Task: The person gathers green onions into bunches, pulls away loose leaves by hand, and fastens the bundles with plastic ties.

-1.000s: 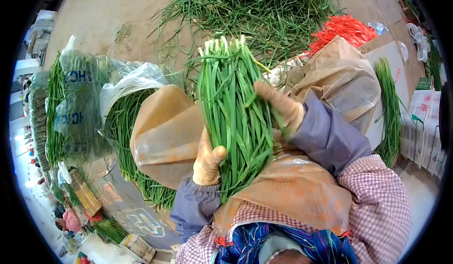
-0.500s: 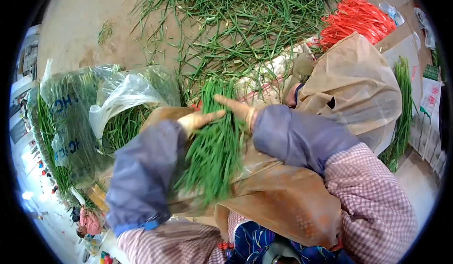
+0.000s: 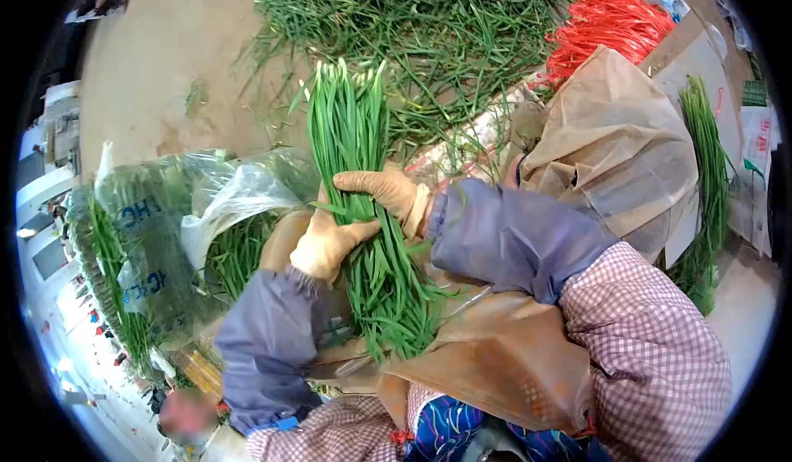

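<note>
A thick bunch of garlic chives (image 3: 351, 132) stands out over my lap, its pale cut ends pointing away from me and its leafy tips hanging toward me. My left hand (image 3: 324, 241), in a cream glove, is wrapped round the bunch from the left, with the thumb across the top. Just above it, my gloved right hand (image 3: 386, 195) grips the same bunch from the right. Most of the fingers are hidden behind the leaves. Below the bunch, a brown apron (image 3: 495, 351) covers my lap.
A large pile of loose chives (image 3: 429, 16) lies on the floor ahead. To the left are plastic bags (image 3: 157, 231) packed with chives. Red plastic ties (image 3: 609, 29) sit at the far right, near a tan cloth (image 3: 615, 136) and another bundle of chives (image 3: 703, 181).
The bunch has risen and moved away from me, so its pale ends now show above my hands. Both hands have closed more firmly round it, and the leaves are no longer blurred.
</note>
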Motion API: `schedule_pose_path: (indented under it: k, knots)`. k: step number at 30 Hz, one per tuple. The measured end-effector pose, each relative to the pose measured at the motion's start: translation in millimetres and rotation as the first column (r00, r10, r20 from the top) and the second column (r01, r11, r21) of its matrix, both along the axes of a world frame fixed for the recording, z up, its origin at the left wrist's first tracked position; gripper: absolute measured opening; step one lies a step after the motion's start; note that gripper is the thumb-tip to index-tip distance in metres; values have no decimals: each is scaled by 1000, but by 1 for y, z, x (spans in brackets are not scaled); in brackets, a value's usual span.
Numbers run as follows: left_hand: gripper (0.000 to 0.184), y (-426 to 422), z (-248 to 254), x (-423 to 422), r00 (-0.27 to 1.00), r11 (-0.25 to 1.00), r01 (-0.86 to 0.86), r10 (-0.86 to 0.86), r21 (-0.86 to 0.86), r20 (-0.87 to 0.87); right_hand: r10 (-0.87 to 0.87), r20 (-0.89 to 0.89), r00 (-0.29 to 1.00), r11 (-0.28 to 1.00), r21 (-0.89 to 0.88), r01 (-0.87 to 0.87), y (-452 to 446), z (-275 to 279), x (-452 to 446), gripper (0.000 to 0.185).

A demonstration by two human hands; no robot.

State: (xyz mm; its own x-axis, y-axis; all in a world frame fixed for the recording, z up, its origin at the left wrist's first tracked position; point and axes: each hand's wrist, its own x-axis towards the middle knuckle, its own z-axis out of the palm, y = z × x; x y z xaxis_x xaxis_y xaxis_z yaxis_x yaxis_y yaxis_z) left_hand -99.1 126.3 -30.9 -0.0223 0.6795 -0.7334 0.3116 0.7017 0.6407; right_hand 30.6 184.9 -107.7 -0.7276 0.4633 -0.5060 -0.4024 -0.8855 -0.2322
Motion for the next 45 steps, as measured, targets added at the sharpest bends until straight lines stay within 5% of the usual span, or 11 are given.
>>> schedule_pose_path:
  k: [5,7,15,22,33,35,36,38,39,42,45]
  knots:
    - [88,-38,58,37,587,743,-668,485,50,648,-271,42,962,908,343,241,-12,82,0,35]
    - [106,-51,52,56,804,730,-571,404,376,437,-259,75,963,909,356,217,-27,103,12,37]
    - [94,-108,76,94,548,742,-669,542,-56,637,-59,82,995,905,424,18,-66,133,33,33]
    - [63,-131,85,84,646,709,-704,613,45,456,361,-232,903,931,154,-332,-60,155,47,41]
    - [20,-222,121,47,705,718,-695,686,-15,180,-65,-313,948,914,364,182,-8,78,-1,33]
    - [19,-230,119,44,711,733,-678,671,-49,211,27,-160,987,799,597,75,1,75,-5,24]
    - [18,-235,117,43,696,727,-683,676,-66,241,-321,21,947,359,928,101,19,49,-18,21]
    - [24,-256,99,30,712,762,-643,630,-71,310,-631,202,749,157,979,-132,76,25,-26,17]
    - [26,-258,101,33,688,736,-671,662,-86,299,-543,405,736,453,879,-150,103,37,-10,16]
    - [36,-259,102,37,649,708,-700,684,-91,333,-305,241,922,318,938,-140,104,87,21,22]
    - [35,-255,99,30,699,765,-639,620,-80,357,-25,267,963,-473,846,-247,38,157,29,41]
